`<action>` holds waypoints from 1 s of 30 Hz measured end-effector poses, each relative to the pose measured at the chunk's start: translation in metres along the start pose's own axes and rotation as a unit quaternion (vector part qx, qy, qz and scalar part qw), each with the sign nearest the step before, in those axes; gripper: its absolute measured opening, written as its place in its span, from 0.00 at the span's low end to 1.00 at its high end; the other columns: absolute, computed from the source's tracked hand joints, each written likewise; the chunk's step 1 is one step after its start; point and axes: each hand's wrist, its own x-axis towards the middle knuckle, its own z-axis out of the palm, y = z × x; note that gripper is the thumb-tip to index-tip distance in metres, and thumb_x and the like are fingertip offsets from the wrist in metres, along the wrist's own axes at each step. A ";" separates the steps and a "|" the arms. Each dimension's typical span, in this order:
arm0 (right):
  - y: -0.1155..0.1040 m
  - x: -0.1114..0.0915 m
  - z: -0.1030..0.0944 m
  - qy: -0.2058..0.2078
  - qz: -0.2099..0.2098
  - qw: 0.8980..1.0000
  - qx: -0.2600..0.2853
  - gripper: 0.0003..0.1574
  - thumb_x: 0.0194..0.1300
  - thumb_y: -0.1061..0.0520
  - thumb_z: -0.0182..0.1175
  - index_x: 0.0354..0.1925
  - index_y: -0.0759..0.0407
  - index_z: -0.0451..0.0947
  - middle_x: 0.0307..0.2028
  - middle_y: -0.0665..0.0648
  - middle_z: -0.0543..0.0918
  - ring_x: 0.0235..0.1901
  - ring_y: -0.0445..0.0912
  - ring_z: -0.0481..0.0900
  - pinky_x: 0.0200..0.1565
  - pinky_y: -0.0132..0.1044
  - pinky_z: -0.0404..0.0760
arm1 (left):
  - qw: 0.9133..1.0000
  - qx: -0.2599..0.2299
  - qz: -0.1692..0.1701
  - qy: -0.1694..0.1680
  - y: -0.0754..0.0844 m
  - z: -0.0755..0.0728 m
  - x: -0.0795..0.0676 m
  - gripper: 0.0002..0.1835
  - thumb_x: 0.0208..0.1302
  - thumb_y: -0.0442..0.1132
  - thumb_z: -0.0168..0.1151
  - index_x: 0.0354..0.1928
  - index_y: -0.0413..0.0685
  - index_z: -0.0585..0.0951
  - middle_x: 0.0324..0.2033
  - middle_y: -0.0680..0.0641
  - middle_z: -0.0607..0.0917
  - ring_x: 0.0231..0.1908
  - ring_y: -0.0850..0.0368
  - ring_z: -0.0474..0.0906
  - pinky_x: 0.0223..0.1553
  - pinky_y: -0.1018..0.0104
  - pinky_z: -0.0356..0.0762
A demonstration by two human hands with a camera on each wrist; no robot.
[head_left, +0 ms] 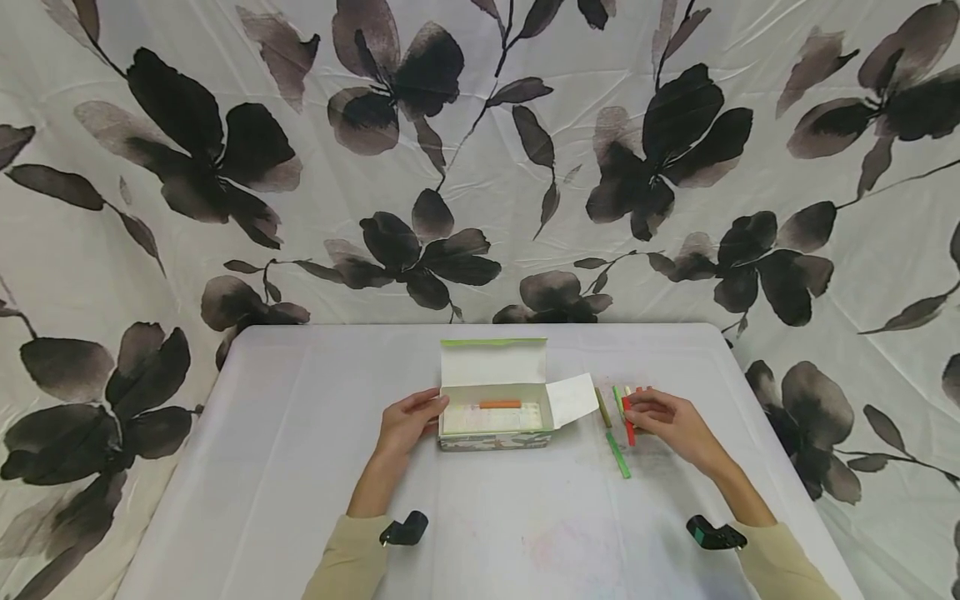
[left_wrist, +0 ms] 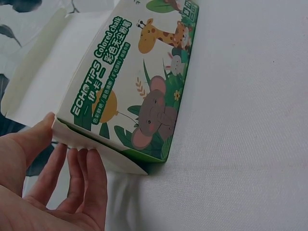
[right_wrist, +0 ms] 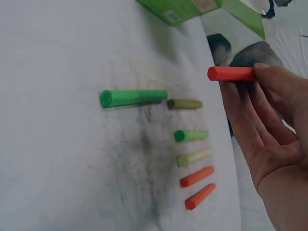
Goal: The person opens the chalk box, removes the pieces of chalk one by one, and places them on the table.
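A colored chalk box (head_left: 495,442) stands on the table with its lid (head_left: 493,362) raised. One orange chalk stick (head_left: 499,405) lies inside. My left hand (head_left: 408,423) holds the box's left end; the left wrist view shows the thumb at the top edge and the fingers against the side flap (left_wrist: 122,163). Between thumb and fingers, my right hand (head_left: 675,423) pinches a red chalk stick (right_wrist: 232,73), raised over the table to the right of the box. Beneath it lie a green chalk stick (right_wrist: 134,97), an olive one (right_wrist: 186,104) and several others.
The box's right flap (head_left: 572,398) sticks out toward the loose chalk. Light green (right_wrist: 192,135), pale yellow (right_wrist: 193,158) and orange-red chalk sticks (right_wrist: 197,177) lie in a row. Chalk smudges mark the white tablecloth (head_left: 285,467). A floral cloth (head_left: 480,167) hangs behind the table.
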 end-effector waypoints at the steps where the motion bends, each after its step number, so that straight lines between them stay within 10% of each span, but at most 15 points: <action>1: 0.003 -0.002 0.000 0.000 0.005 1.000 0.005 0.27 0.72 0.58 0.66 0.60 0.74 0.74 0.49 0.69 0.83 0.42 0.43 0.87 0.46 0.40 0.87 | 1.000 0.000 -0.001 0.001 0.000 0.000 0.000 0.25 0.63 0.42 0.76 0.59 0.40 0.83 0.47 0.43 0.87 0.48 0.47 0.85 0.40 0.70 0.84; 14: 0.041 -0.024 0.002 0.009 0.054 0.998 -0.004 0.29 0.71 0.57 0.67 0.60 0.76 0.74 0.48 0.68 0.84 0.41 0.44 0.87 0.44 0.39 0.88 | 1.000 -0.011 0.002 -0.001 -0.002 -0.002 0.001 0.26 0.62 0.42 0.76 0.59 0.38 0.83 0.46 0.43 0.88 0.47 0.47 0.86 0.41 0.67 0.85; 30: 0.046 -0.026 0.022 0.065 0.000 0.983 -0.171 0.16 0.66 0.58 0.71 0.48 0.67 0.83 0.37 0.55 0.87 0.32 0.41 0.83 0.30 0.32 0.82 | 1.000 -0.002 -0.001 -0.001 -0.001 -0.001 0.000 0.25 0.63 0.42 0.76 0.59 0.41 0.83 0.47 0.44 0.87 0.48 0.48 0.85 0.44 0.65 0.85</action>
